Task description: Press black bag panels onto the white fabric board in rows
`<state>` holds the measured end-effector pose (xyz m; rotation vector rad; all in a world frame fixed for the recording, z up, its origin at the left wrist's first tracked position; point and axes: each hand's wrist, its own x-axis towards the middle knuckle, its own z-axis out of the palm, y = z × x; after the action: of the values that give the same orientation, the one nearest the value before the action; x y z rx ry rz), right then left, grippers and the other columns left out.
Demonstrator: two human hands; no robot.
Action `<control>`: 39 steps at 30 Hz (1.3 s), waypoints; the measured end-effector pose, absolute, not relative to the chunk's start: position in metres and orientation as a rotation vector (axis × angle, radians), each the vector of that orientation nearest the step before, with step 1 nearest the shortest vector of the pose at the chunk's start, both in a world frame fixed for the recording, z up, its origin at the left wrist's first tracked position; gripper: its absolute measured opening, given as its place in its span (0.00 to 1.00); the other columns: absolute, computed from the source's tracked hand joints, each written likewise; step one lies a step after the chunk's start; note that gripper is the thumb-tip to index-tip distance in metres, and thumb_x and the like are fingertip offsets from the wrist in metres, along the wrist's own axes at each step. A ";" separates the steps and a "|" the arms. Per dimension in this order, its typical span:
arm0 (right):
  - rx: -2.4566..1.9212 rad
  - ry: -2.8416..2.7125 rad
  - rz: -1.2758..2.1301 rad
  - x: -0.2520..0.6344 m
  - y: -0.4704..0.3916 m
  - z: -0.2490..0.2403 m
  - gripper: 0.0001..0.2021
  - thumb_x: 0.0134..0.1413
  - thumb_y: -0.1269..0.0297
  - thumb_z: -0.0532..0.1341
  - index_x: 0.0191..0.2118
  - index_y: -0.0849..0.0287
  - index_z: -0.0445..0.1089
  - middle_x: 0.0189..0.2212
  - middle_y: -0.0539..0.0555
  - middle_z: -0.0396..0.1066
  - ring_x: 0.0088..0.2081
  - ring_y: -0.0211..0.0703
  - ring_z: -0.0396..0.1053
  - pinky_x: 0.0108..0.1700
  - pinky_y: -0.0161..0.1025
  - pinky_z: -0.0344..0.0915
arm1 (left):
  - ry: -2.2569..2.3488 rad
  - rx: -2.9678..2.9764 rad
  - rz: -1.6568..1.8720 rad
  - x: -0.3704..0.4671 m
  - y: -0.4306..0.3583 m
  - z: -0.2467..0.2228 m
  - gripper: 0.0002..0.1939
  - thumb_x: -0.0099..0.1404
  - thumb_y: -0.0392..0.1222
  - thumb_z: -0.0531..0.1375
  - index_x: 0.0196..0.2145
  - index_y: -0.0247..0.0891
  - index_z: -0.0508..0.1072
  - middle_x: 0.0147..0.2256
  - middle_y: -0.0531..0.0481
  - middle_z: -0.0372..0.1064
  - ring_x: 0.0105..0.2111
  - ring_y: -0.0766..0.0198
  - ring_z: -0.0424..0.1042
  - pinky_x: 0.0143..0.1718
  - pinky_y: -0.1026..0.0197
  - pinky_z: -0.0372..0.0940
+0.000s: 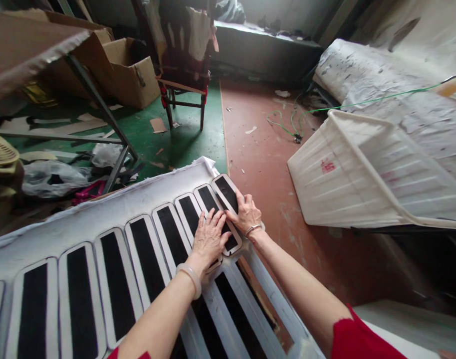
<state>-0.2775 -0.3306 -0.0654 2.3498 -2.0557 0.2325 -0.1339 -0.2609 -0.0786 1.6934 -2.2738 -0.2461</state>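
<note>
Several rounded white-edged panels with black centres lie side by side on a pale covered table. My left hand, a pale bangle at its wrist, lies with spread fingers on the panels near the right end of the row. The right-end panel sits at the table's corner, overlapping its neighbour. My right hand, with a thin bracelet, holds this panel's right edge, thumb on top; its other fingertips are partly hidden. Below the row, black strips show between pale bars.
A large white plastic bin stands on the red floor at the right. Behind it is a sheet-covered surface with a green cord. A chair, cardboard boxes and a metal-legged table are at the back and left.
</note>
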 end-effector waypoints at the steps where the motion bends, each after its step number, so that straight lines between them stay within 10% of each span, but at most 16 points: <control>1: 2.373 -2.052 0.228 -0.277 -0.332 -0.069 0.38 0.55 0.43 0.60 0.65 0.56 0.51 0.47 0.58 0.65 0.45 0.49 0.67 0.35 0.39 0.65 | -2.274 1.693 -0.245 -0.134 -0.261 -0.080 0.26 0.69 0.51 0.54 0.61 0.38 0.61 0.62 0.48 0.60 0.65 0.50 0.51 0.67 0.40 0.41; 10: 2.286 -2.188 0.109 -0.263 -0.309 -0.093 0.26 0.68 0.54 0.45 0.66 0.60 0.53 0.65 0.57 0.54 0.55 0.57 0.59 0.58 0.57 0.53 | -2.261 1.670 -0.327 -0.130 -0.261 -0.087 0.27 0.68 0.50 0.55 0.62 0.37 0.60 0.63 0.47 0.58 0.66 0.51 0.49 0.68 0.42 0.39; 16: 2.346 -2.223 0.122 -0.257 -0.306 -0.090 0.25 0.67 0.60 0.44 0.65 0.64 0.55 0.67 0.52 0.50 0.69 0.61 0.31 0.66 0.66 0.30 | -2.258 1.741 -0.366 -0.130 -0.258 -0.077 0.27 0.66 0.49 0.56 0.61 0.39 0.61 0.65 0.48 0.55 0.66 0.53 0.47 0.68 0.43 0.39; 21: 2.296 -2.115 0.642 -0.267 -0.272 -0.074 0.26 0.64 0.57 0.48 0.61 0.67 0.61 0.63 0.63 0.59 0.65 0.60 0.50 0.64 0.63 0.44 | -2.015 1.921 -0.378 -0.122 -0.196 -0.047 0.33 0.66 0.49 0.57 0.64 0.40 0.53 0.68 0.49 0.44 0.68 0.55 0.41 0.68 0.44 0.39; 25: 2.586 -2.209 1.044 -0.262 -0.163 -0.060 0.27 0.57 0.49 0.54 0.53 0.65 0.68 0.46 0.65 0.73 0.43 0.53 0.73 0.48 0.50 0.69 | -1.543 2.024 -0.398 -0.086 -0.074 -0.028 0.30 0.66 0.40 0.57 0.63 0.43 0.54 0.65 0.46 0.52 0.67 0.58 0.46 0.68 0.43 0.39; 34: 3.264 -2.962 0.450 -0.181 0.123 -0.070 0.25 0.59 0.46 0.55 0.54 0.58 0.67 0.43 0.56 0.75 0.33 0.44 0.74 0.33 0.38 0.72 | -0.627 2.595 -0.172 0.076 0.240 -0.051 0.28 0.64 0.51 0.55 0.58 0.34 0.61 0.59 0.34 0.59 0.61 0.46 0.59 0.62 0.40 0.56; 39: 3.048 -2.985 0.265 -0.126 0.174 -0.079 0.30 0.55 0.43 0.54 0.56 0.61 0.60 0.47 0.62 0.68 0.41 0.53 0.71 0.45 0.50 0.70 | -0.510 2.575 -0.198 0.113 0.287 -0.052 0.28 0.63 0.53 0.53 0.55 0.32 0.64 0.58 0.33 0.60 0.59 0.44 0.60 0.62 0.40 0.56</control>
<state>-0.1263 0.1743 -0.0786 3.0480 -2.9854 0.2649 0.1134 0.2874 -0.0519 2.5753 -0.5097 -0.1984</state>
